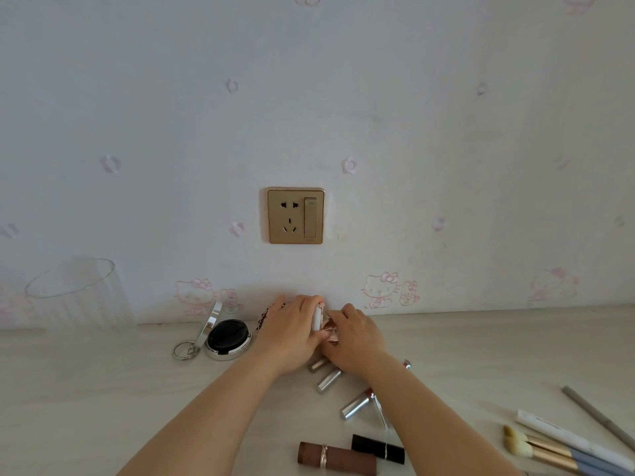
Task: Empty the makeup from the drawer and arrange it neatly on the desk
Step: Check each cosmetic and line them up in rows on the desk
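While upright, white tube [316, 319] sits in L hand [290, 333].

Desk [103, 389]: pale wood-grain surface, matt and smooth. Wall [446, 132]: matt, finely textured wallpaper with faint pink printed motifs. Socket plate [295, 215], at 12 o'clock from the hands: brushed gold finish with a soft sheen. Tumbler [74, 293], at 9 o'clock: clear ribbed glass or plastic; which one cannot be told. Open compact [226, 336]: polished, mirror-bright silver casing, glossy black inner pad, shiny metal ring attached. Lipstick tubes [328, 379]: bright silver metallic, glossy. Brown tube [338, 458], at 6 o'clock: matt body with a shiny metallic band. Black tube [378, 449]: glossy. Brushes [536, 448], at 4 o'clock: soft pale bristles, glossy gold ferrules, smooth handles.
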